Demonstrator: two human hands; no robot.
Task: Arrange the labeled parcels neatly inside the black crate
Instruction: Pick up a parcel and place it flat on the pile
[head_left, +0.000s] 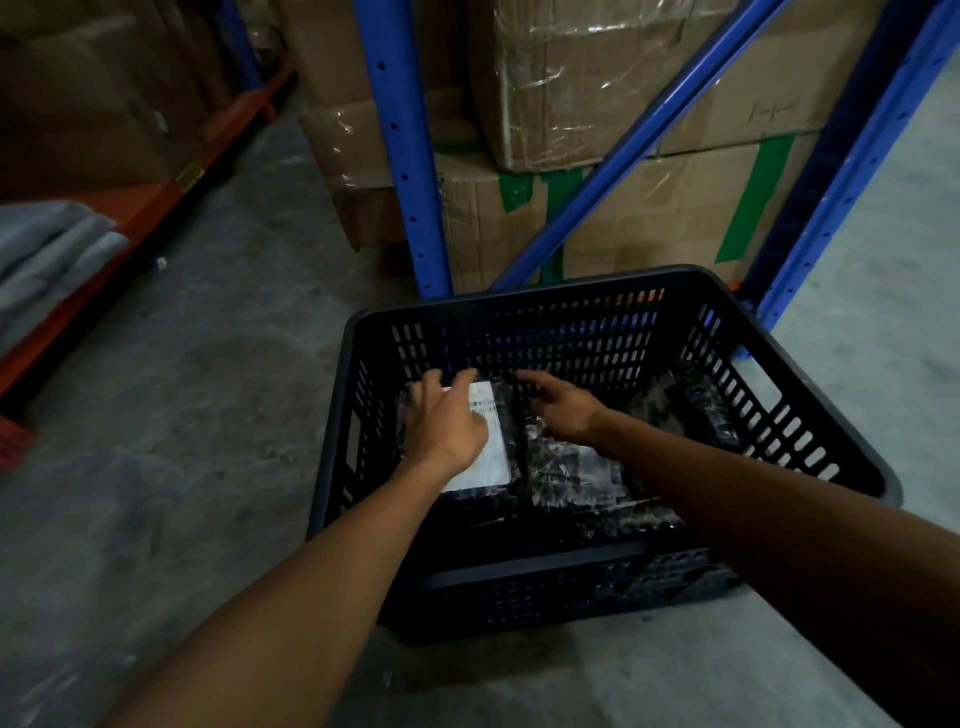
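**Both hands down inside the black crate, on the parcels**

The black crate (810, 431) stands on the grey concrete floor (182, 467), and every place below is told from it. On its bottom, toward its left wall, lies a dark plastic-wrapped parcel (511, 415) with a white label (493, 441) facing up. Just beside it, toward the crate's middle, lies a second parcel (576, 473) in glossy dark wrap; its label cannot be made out. More dark wrapped parcels (696, 400) lie against the crate's right wall, too dim to count.

The left hand (447, 421) rests palm down on the labelled parcel, fingers spread and lightly curled over its far edge. The right hand (566, 405) reaches over the second parcel, fingers spread and pointing toward the gap between the two; whether they grip the wrap cannot be told.

Directly behind the crate rise the blue posts of a rack (410, 156) stacked with cardboard boxes (597, 93). Far to the crate's left, an orange shelf beam (156, 197) carries folded grey cloth (52, 249).
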